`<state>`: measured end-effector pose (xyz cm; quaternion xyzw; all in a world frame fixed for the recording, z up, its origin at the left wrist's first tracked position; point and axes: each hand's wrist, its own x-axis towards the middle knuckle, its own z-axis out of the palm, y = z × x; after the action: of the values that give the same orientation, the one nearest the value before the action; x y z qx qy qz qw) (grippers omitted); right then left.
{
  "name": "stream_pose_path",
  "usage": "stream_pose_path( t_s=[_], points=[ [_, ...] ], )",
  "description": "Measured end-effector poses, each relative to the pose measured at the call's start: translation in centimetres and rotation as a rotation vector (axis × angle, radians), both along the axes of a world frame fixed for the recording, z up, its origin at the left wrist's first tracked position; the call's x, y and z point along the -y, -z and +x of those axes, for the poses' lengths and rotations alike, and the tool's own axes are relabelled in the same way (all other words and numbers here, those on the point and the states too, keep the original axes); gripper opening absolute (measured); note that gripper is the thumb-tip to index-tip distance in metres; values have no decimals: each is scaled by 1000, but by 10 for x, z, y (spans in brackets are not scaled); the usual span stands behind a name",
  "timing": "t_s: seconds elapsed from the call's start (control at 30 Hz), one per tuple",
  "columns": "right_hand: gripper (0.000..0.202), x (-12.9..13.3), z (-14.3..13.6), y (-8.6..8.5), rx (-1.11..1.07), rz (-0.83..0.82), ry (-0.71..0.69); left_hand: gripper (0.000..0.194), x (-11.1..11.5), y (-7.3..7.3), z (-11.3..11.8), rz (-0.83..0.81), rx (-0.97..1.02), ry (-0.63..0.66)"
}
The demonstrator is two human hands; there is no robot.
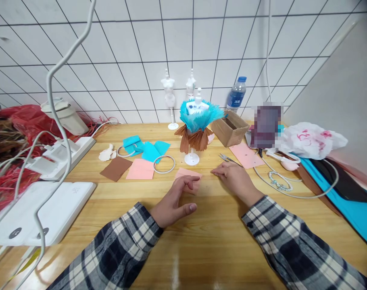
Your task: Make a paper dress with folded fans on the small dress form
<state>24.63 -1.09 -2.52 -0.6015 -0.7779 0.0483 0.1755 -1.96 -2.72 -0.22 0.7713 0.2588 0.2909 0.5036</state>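
My left hand [176,201] is open above the table, thumb apart from the fingers. Its fingertips hover over or touch a small pink paper square [194,186]; which, I cannot tell. To the right, my right hand [236,181] rests low with fingers pressed together and tips at the tabletop; anything between them is hidden. Small scissors [226,158] lie just behind its knuckles, handles partly covered. A white mini dress form [191,158] stands upright beyond both hands, wearing blue fringed paper [201,119] above brown pleated paper [193,139].
Left are blue paper pieces [155,151], a brown square [115,168], a pink square [140,169] and a white ring [164,164]. Behind stand bare dress forms [169,98], a cardboard box [231,129] and a water bottle [236,94]. A power strip [67,157] and cables lie left.
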Motion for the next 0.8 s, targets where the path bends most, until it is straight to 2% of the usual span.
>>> stream_pose_path(
  t_s=[0.13, 0.27, 0.4, 0.57, 0.63, 0.8],
  points=[
    [26, 1, -1, 0, 53, -3, 38, 35, -1, 1, 0, 73, -54, -55],
    [29, 1, -2, -3, 114, -2, 15, 30, -2, 2, 0, 109, -118, -146],
    [28, 0, -2, -5, 148, -4, -27, 28, -3, 3, 0, 102, -145, -152],
    [32, 0, -2, -5, 53, -69, 17, 29, -3, 6, 1, 107, -161, -155],
    [24, 0, -2, -7, 57, -87, -6, 29, -3, 6, 1, 115, -174, -167],
    [24, 3, -1, -15, 150, -92, -83, 23, -5, 9, 1, 201, -279, -238]
  ],
)
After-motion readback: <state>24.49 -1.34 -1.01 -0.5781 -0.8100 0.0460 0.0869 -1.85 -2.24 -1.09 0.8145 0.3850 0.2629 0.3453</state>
